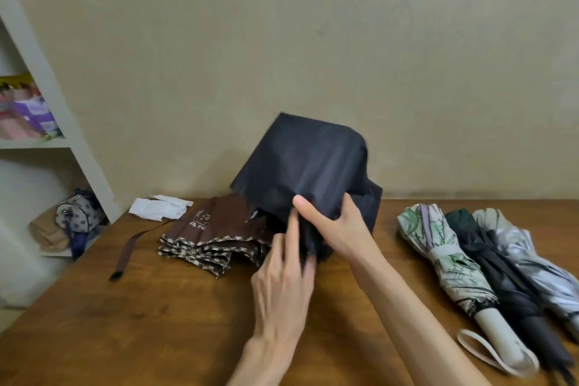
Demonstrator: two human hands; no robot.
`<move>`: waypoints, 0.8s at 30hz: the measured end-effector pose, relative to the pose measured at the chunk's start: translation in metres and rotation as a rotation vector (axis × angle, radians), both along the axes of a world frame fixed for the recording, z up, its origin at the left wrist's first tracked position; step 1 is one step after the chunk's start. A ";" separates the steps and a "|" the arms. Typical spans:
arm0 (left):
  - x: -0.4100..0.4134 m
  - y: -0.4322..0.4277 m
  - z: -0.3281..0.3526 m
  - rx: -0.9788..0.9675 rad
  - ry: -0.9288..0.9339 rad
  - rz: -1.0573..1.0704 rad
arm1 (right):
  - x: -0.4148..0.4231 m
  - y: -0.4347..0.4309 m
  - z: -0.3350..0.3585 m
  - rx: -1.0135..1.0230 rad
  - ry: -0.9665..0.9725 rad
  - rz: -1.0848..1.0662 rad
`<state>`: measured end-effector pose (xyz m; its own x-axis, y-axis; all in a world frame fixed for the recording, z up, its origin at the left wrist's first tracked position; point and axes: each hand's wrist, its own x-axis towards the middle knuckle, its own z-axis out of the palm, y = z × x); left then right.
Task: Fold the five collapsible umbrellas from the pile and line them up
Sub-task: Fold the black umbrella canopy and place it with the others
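A dark navy umbrella [310,166] stands loosely bunched above the middle of the wooden table [125,323]. My right hand [335,226] grips its fabric near the lower edge, thumb on top. My left hand [286,276] pinches the dark folds just below, index finger stretched upward. A brown umbrella [216,232] with a checked border lies flat behind my left hand, its strap [128,251] trailing left. On the right, three folded umbrellas lie side by side: a floral one [445,257] with a cream handle, a black one [507,273] and a silver one [539,263].
A white crumpled paper [159,207] lies at the table's back left edge. A white shelf unit [62,122] stands to the left with bags [72,216] and colourful items. A beige wall runs along the back of the table.
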<state>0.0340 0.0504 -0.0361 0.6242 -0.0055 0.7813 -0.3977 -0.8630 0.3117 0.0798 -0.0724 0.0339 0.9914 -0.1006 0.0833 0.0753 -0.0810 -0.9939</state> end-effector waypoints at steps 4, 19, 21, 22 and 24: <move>-0.013 -0.015 0.006 -0.108 0.020 -0.186 | 0.002 -0.011 -0.007 0.154 -0.085 -0.118; -0.009 -0.021 0.026 -1.060 0.839 -0.463 | -0.006 -0.030 0.002 0.507 0.088 0.183; -0.005 -0.013 0.020 -0.933 0.700 -0.326 | -0.006 -0.030 0.008 0.405 0.037 0.143; -0.002 -0.009 0.018 -0.888 0.644 -0.262 | -0.006 -0.032 0.010 0.410 0.007 0.114; 0.002 -0.001 0.015 -0.800 0.565 -0.135 | -0.009 -0.037 0.017 0.497 -0.023 0.024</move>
